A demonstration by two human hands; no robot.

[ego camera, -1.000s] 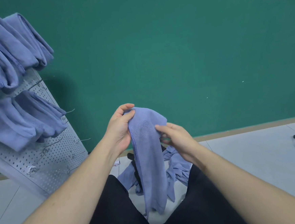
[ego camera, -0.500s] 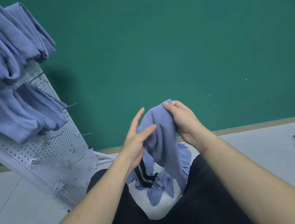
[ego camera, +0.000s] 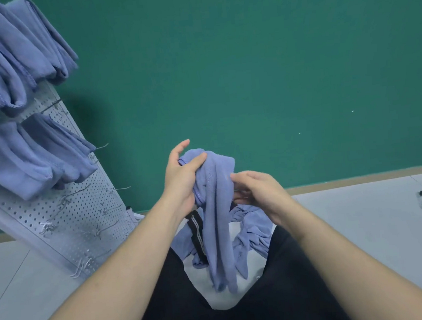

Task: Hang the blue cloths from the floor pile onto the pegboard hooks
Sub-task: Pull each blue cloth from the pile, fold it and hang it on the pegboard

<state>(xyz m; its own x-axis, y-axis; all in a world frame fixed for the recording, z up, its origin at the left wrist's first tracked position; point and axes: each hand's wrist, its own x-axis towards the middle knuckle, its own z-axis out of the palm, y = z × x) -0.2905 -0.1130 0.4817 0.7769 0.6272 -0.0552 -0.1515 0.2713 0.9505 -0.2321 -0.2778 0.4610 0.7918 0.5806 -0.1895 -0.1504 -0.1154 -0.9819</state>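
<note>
Where soft blue cloths (ego camera: 15,61) droop in folds at upper left, white pegboard (ego camera: 65,216) dotted with holes and thin wire hooks (ego camera: 100,147). Mid-frame, left hand (ego camera: 181,177) pinching fuzzy blue cloth (ego camera: 216,210); right hand (ego camera: 260,191) touching it, fingers loose. Below, crumpled floor pile (ego camera: 251,235).

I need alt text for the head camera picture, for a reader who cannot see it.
A person's left hand grips the top of a blue cloth that hangs down, the right hand beside it. More cloths in a pile lie on the floor below. At left, a white pegboard holds hung blue cloths above bare hooks.
</note>
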